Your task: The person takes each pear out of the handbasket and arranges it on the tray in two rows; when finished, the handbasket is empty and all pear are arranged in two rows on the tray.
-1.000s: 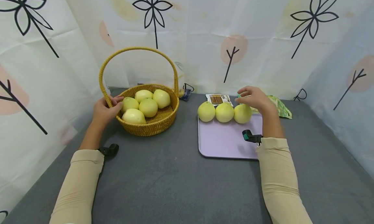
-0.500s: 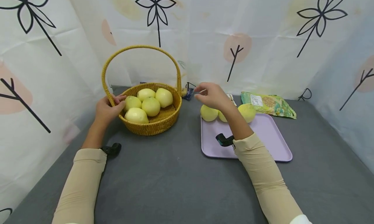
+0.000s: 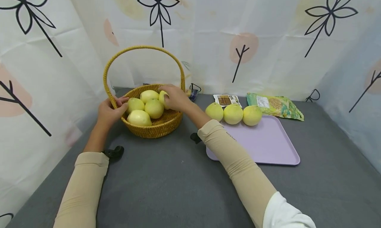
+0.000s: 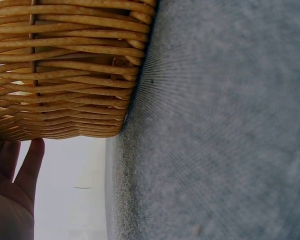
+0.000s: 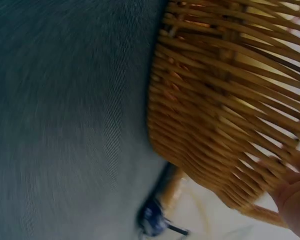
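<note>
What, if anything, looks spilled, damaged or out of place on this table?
Nothing stands out. The basket stands upright with pale fruits inside, three more fruits sit in a row along the far edge of the flat tray, and I see no spill or break.

At eleven o'clock on the table you have a round, golden-brown woven basket (image 3: 151,132), upright, its tall hoop handle standing over it; your left hand (image 3: 109,113) grips it at the rim and handle foot, at nine o'clock. Inside sit five smooth, pale yellow-green round fruits: one at ten o'clock (image 3: 135,104), one at twelve (image 3: 148,95), one in the middle (image 3: 154,109), one at eight (image 3: 139,118), and one at two (image 3: 162,98), partly covered by your right hand (image 3: 175,97). Bare weave shows at four o'clock. Three more such fruits (image 3: 233,114) sit side by side at one o'clock on the table, along the far edge of a flat lilac tray (image 3: 262,145).
</note>
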`<state>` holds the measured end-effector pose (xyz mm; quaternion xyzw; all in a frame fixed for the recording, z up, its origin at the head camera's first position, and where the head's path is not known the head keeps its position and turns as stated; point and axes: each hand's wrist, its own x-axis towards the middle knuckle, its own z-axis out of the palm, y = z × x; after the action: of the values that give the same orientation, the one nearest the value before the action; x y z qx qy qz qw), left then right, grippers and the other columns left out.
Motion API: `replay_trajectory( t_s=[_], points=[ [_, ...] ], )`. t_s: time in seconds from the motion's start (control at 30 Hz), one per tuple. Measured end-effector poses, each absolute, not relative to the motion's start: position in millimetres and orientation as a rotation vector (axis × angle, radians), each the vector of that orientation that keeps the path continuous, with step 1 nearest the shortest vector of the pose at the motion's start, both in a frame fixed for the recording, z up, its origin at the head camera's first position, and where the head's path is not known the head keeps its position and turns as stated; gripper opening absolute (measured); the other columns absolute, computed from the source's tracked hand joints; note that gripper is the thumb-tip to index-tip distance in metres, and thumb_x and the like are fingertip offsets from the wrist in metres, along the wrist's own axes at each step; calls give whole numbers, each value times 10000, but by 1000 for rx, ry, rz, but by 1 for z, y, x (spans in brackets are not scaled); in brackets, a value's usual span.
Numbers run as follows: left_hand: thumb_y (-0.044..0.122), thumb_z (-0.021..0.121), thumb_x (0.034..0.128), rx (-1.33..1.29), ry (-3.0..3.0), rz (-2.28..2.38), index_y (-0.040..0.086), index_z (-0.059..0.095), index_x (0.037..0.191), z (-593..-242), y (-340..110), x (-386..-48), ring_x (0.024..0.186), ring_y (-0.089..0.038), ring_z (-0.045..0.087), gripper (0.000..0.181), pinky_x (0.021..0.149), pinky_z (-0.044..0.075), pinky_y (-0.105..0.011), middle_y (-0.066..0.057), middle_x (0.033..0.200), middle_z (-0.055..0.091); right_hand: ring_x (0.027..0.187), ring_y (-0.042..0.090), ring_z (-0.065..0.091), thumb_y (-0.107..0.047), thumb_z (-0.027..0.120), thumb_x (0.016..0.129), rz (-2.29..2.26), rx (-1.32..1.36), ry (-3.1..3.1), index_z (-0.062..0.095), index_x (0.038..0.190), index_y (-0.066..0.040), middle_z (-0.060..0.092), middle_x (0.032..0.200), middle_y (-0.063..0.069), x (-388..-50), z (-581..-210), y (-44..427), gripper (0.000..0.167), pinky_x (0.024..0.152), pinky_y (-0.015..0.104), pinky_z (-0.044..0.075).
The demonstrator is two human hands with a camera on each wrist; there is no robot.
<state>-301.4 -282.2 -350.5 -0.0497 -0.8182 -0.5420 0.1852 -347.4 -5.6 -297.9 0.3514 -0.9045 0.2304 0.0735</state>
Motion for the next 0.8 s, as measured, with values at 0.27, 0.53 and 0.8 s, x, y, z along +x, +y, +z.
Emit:
replay_trajectory(
  t_s=[0.27, 0.53, 0.8],
  points=[
    [178, 669, 951, -137, -2327, -1477, -75, 526, 917, -345, -281, -295, 1245, -277, 592, 293, 719, 491, -152, -200, 1249, 662, 1526, 310, 58, -27, 430, 1006, 417, 976, -3035, 313, 1582, -202, 85, 1674, 95, -359, -308, -24, 614, 1177, 473, 191],
    [212, 678, 947, -125, -2344, -1457, -46, 525, 910, -347, -278, -298, 1216, -249, 611, 303, 724, 490, -164, -165, 1238, 679, 1487, 378, 205, -123, 568, 983, 163, 932, -3026, 359, 1562, -213, 172, 1648, 132, -360, -315, -23, 622, 1119, 488, 316],
    [169, 681, 943, -143, -2299, -1517, -62, 527, 905, -352, -282, -301, 1215, -258, 612, 280, 718, 489, -170, -155, 1226, 685, 1301, 414, 428, -167, 592, 982, 114, 869, -2894, 455, 1477, -213, 295, 1546, 187, -358, -323, -24, 515, 892, 454, 483]
  ],
)
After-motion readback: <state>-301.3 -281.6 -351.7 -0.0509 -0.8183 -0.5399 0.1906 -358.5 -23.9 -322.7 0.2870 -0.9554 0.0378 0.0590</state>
